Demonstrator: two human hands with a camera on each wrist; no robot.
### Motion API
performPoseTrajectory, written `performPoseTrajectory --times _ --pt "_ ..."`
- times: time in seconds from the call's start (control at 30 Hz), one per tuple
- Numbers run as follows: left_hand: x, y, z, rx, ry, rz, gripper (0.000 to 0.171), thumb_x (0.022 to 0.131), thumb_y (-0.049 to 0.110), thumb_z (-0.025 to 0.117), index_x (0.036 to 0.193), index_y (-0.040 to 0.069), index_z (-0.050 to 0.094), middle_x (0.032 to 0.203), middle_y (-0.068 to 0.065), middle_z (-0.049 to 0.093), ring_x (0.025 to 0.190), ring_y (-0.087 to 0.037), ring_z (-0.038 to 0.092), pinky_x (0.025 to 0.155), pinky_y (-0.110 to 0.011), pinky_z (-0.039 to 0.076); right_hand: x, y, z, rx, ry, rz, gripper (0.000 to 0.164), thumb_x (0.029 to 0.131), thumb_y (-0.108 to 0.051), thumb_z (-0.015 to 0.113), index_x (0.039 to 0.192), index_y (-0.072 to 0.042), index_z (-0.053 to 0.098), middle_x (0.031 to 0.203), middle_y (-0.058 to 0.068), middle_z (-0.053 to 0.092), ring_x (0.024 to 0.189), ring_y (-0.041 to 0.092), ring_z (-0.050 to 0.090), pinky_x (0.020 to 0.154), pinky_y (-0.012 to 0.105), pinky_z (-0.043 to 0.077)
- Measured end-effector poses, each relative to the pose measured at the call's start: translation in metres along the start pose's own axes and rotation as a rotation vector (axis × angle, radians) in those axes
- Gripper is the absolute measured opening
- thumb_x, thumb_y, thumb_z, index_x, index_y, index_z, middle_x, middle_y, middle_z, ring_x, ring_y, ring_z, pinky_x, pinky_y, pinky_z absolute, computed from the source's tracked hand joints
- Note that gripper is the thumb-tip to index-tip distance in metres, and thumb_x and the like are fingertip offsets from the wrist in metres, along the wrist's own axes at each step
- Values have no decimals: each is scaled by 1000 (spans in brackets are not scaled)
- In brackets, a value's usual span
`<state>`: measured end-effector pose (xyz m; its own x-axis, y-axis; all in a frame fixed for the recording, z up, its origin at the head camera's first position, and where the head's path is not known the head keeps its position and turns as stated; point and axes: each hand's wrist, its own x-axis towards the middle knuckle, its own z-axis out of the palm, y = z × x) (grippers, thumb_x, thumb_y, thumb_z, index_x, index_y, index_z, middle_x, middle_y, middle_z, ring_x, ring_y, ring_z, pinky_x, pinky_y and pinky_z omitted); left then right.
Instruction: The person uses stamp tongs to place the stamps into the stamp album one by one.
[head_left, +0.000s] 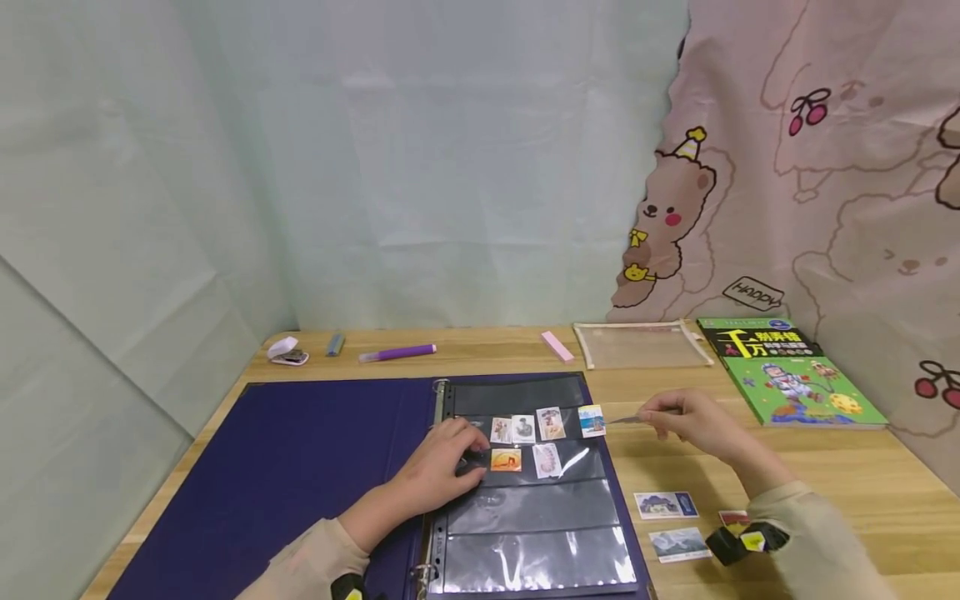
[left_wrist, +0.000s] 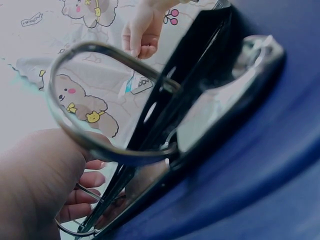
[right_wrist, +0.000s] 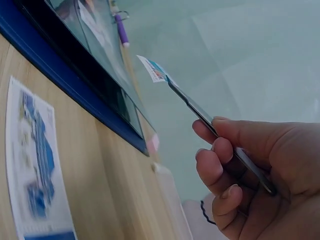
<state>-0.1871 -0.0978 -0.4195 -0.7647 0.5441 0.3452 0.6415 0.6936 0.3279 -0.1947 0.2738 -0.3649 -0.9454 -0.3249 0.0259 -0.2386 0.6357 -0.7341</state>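
My right hand (head_left: 697, 423) pinches a pair of metal tweezers (right_wrist: 197, 114) between thumb and fingers. At the tweezers' tip is a small blue-and-white stamp (head_left: 592, 421), which in the head view overlaps the right edge of the black stock page (head_left: 525, 508). That page lies in an open dark blue ring binder (head_left: 315, 467). My left hand (head_left: 441, 460) rests at the page's left side by the rings, fingers loosely bent, next to an orange stamp (head_left: 506, 460). Several other stamps sit in the upper pockets, among them a pink one (head_left: 547, 460).
Right of the binder lie a purple-blue stamp (head_left: 666, 505), a mountain stamp (head_left: 679, 544) and a red one partly behind the right wrist. Along the back are a stapler (head_left: 288, 351), a purple marker (head_left: 397, 353), a pink bar (head_left: 557, 346), a mesh pouch (head_left: 643, 345) and a green book (head_left: 795, 379).
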Motion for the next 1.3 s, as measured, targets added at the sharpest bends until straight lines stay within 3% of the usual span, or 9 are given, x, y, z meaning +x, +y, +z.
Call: performPoseTrajectory --times 0.77,1.3 --pt "-1 0 1 11 51 53 22 75 26 69 92 20 57 88 12 50 85 -4 45 79 -28 39 23 -8 26 67 -18 -6 23 86 -19 58 87 3 64 64 3 51 55 8 44 48 22 37" --pt "-1 0 0 2 65 56 21 74 24 69 91 20 57 86 11 51 83 -3 44 76 -26 39 22 -9 27 -18 -42 25 20 86 -21 59 85 -3 66 65 4 54 56 10 45 48 22 37"
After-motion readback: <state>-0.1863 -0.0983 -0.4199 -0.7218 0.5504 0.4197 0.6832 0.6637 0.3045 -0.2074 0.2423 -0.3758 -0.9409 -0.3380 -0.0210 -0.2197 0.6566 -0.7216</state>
